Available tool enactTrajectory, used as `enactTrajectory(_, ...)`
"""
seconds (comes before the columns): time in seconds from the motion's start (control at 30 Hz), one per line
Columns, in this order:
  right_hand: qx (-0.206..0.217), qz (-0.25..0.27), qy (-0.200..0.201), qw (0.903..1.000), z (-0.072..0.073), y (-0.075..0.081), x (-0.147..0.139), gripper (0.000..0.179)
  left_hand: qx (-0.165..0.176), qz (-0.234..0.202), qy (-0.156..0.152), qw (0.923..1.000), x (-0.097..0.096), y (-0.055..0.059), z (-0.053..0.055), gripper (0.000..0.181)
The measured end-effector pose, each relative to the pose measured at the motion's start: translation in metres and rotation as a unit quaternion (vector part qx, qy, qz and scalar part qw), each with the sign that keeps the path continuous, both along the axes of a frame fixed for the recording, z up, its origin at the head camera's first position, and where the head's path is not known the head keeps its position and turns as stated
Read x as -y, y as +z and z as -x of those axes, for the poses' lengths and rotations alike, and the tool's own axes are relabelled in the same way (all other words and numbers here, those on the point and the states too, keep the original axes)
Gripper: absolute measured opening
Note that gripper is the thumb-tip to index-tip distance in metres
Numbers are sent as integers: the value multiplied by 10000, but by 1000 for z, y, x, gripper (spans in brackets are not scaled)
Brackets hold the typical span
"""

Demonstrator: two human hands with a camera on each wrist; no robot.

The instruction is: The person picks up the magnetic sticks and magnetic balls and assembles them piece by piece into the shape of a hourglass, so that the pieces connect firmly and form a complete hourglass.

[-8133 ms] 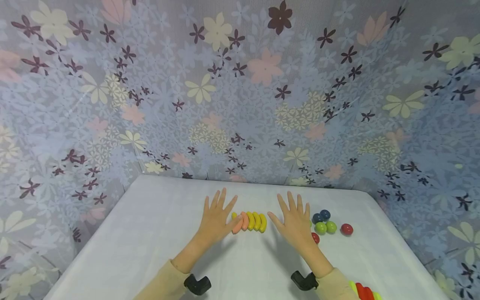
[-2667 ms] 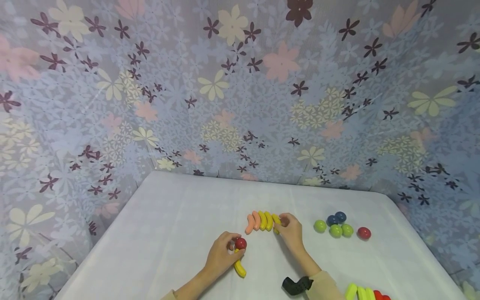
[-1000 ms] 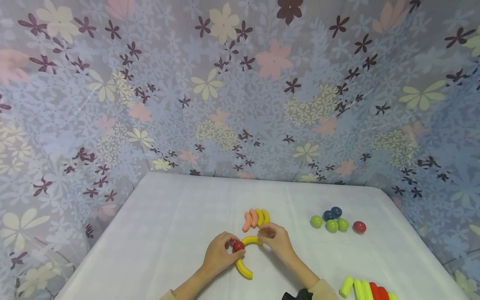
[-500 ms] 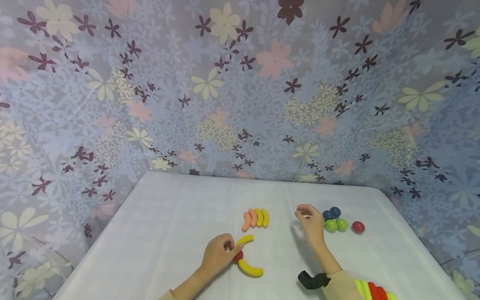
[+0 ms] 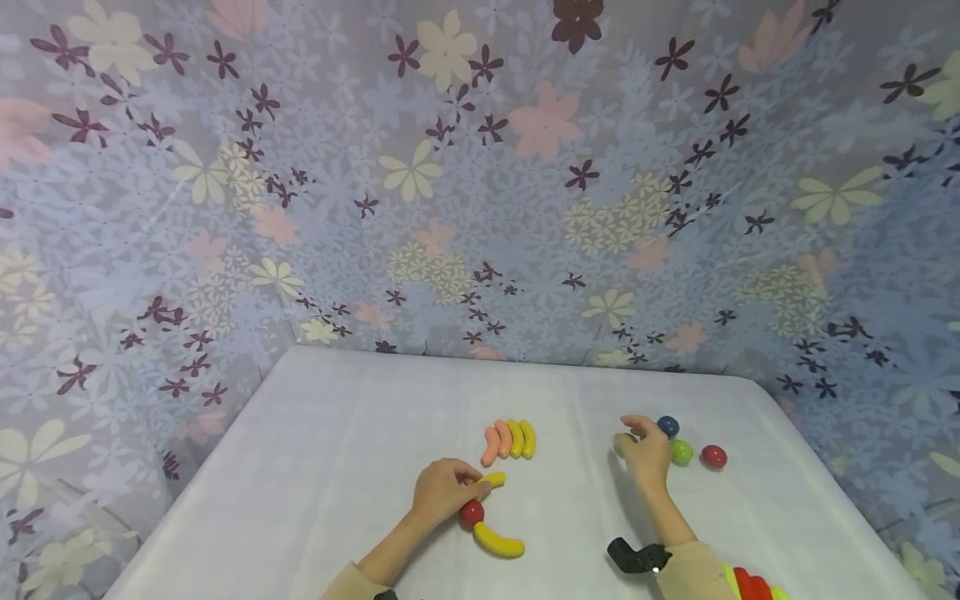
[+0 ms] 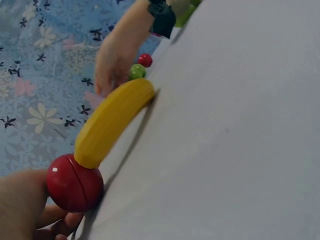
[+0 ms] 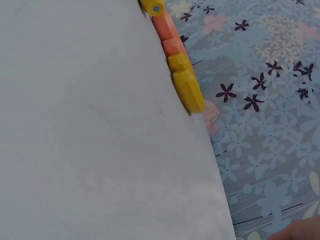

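Note:
My left hand (image 5: 442, 492) pinches the near end of a yellow toy banana (image 5: 497, 479); its fingertips partly cover it. Below that hand lies a round red ball (image 5: 472, 514) with a seam, seen large in the left wrist view. Another yellow toy banana (image 5: 499, 542) curves away from the ball, its tip right at it. My right hand (image 5: 647, 454) is over the group of balls at the right, fingers loosely curved. A green ball (image 5: 625, 445) shows under its thumb side, and the hand hides part of the group.
Two pink and two yellow curved pieces (image 5: 510, 440) stand in a row farther back. Beyond the right hand are a blue ball (image 5: 668, 427), a green ball (image 5: 682, 452) and a red ball (image 5: 714, 457). Red and lime sticks (image 5: 753, 586) lie at the front right.
The right hand has let go of a banana from the row beside the red ball and moved right to the balls. The left hand has shifted from the red ball to that banana.

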State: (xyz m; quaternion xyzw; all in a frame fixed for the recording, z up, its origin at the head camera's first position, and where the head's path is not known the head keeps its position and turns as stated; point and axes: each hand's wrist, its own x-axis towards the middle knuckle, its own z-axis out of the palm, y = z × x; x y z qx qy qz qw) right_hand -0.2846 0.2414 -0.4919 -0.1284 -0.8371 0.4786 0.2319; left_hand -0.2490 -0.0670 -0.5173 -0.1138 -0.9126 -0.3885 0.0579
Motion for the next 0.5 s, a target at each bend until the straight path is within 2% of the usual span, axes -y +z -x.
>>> enactTrajectory(0.13, 228, -139, 84, 9996, 0, -6, 1, 30, 106, -236, -24, 9997, 1, -2, 0, 23)
enactTrajectory(0.27, 576, -138, 405, 9974, 0, -10, 2, 34, 132, -479, 54, 9987, 0, -7, 2, 23)
enactTrajectory(0.5, 867, -173, 647, 9940, 0, -12, 2, 36, 91, -598, 132, 9981, -3, -9, 0, 23)
